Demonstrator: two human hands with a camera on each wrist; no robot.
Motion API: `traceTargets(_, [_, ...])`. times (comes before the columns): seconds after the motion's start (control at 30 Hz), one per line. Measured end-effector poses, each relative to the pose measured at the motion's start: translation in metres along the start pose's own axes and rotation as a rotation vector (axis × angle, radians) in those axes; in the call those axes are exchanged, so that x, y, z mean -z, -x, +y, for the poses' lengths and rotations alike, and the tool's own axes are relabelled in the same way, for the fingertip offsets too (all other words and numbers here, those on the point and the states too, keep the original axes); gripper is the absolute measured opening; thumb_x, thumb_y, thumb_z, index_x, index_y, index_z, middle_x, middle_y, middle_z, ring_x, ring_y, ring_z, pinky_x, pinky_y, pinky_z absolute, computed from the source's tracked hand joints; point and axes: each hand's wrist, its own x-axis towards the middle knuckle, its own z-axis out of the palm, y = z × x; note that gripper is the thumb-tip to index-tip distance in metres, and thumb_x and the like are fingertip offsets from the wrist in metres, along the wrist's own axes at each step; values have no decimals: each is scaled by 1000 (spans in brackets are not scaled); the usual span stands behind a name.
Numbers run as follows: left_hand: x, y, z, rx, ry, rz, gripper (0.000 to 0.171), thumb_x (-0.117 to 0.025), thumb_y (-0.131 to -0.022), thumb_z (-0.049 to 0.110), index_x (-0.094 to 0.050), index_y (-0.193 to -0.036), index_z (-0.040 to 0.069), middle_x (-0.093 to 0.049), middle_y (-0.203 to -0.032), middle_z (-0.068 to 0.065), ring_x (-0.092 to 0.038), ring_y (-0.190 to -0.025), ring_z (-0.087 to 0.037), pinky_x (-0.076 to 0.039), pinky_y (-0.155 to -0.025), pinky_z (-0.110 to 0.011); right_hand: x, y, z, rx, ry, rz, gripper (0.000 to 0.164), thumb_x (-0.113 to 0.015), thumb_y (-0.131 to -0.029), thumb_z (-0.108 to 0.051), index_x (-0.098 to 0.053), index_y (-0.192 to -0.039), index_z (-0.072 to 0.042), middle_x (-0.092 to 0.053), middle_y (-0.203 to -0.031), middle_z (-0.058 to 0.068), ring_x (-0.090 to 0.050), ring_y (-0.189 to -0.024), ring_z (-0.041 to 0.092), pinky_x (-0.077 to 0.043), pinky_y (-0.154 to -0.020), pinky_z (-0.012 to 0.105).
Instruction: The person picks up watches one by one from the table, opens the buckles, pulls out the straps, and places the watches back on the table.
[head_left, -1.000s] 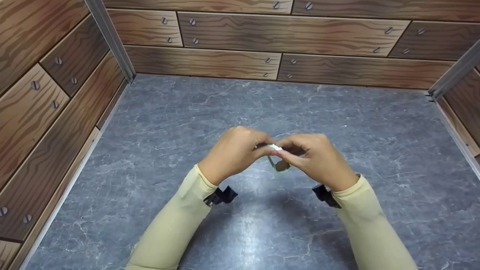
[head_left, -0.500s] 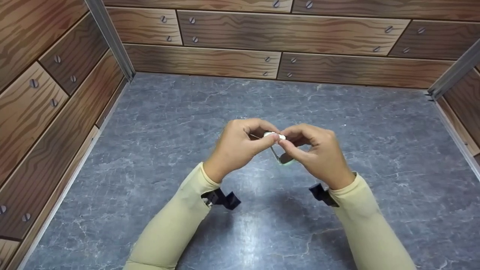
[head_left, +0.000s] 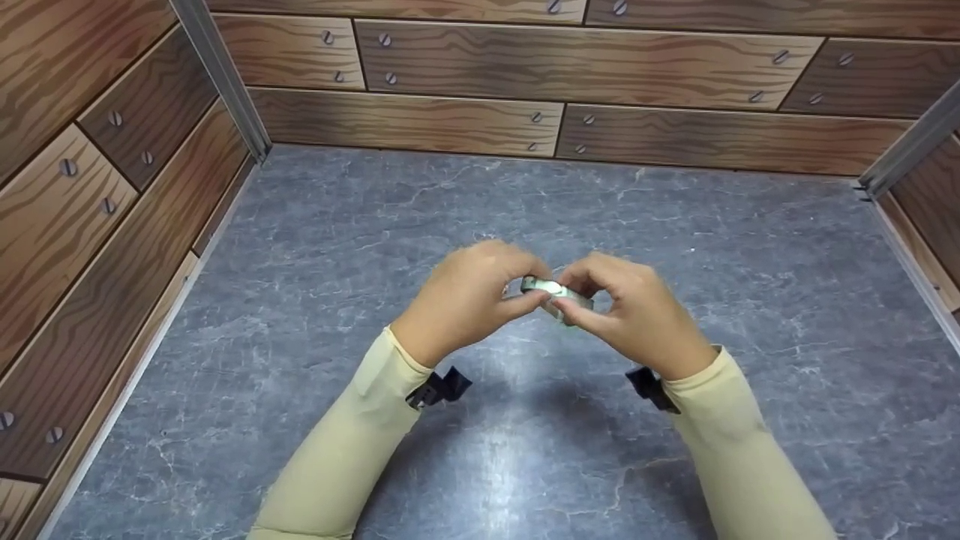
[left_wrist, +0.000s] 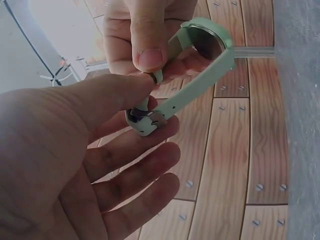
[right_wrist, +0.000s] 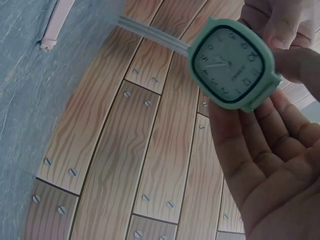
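Note:
A mint-green wristwatch (head_left: pixel 551 287) is held between both hands above the grey tabletop. My left hand (head_left: pixel 472 300) pinches the strap between thumb and forefinger beside the metal buckle (left_wrist: pixel 159 119); its other fingers extend loosely in the left wrist view. From the other side, my right hand (head_left: pixel 637 315) pinches the strap, thumb tip close to the left thumb. The strap (left_wrist: pixel 192 90) forms a loop, with the buckle end near the left fingers. In the right wrist view the rounded-square dial (right_wrist: pixel 227 65) faces the camera, showing numerals and hands. The strap's pinched ends are partly hidden by the thumbs.
Wood-plank patterned panels (head_left: pixel 450 127) enclose the grey marbled tabletop (head_left: pixel 375 210) at the back and sides. Metal posts (head_left: pixel 225 82) stand at the back corners. Black camera mounts (head_left: pixel 441 388) sit under both wrists.
Both hands rose slightly, then came back down a little. The watch has turned between the fingers, so more of its strap shows on top and less of its loop hangs below.

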Motion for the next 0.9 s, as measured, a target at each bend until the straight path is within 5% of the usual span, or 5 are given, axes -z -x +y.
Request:
traceTargets(0.23, [-4, 0, -1, -100, -39, 90, 7, -75, -96, 21, -80, -99, 17, -76, -93, 5, -68, -82, -11, -54, -69, -25, 0, -1, 0, -14, 12, -7, 11, -80, -92, -10, -75, -100, -15, -69, -91, -10, -62, -80, 6, -52, -73, 21])
traceTargets(0.43, [-1, -3, -1, -8, 278, 212, 6, -77, -93, 14, -81, -97, 11, -77, -90, 3, -66, -76, -6, -57, -70, -26, 5, -1, -2, -67, -195, 78, 15, -75, -91, 4, -74, -100, -8, -74, -93, -3, -71, -82, 13, -55, -87, 27])
traceTargets(0.57, [1, -4, 1, 49, 416, 214, 6, -77, -94, 13, -81, -98, 10, -76, -91, 3, -65, -76, -4, -59, -70, -26, 7, -1, -4, -88, -246, 79, 18, -74, -91, 4, -74, -104, -8, -75, -94, -1, -71, -85, 15, -53, -91, 28])
traceTargets(0.67, [0, -4, 2, 48, 363, 178, 8, -77, -94, 16, -80, -100, 11, -76, -94, 4, -65, -78, -4, -57, -73, -24, 6, 0, -4, -96, -202, 45, 19, -75, -93, 0, -75, -105, -13, -74, -96, -5, -68, -89, 13, -53, -91, 29])
traceTargets(0.9, [1, -1, 0, -43, 42, 37, 17, -74, -98, 27, -79, -109, 16, -75, -101, 6, -65, -89, -7, -53, -79, -23, 4, 0, 1, -29, -1, -32, 9, -80, -92, -12, -75, -97, -17, -70, -90, -10, -62, -82, 8, -54, -81, 34])
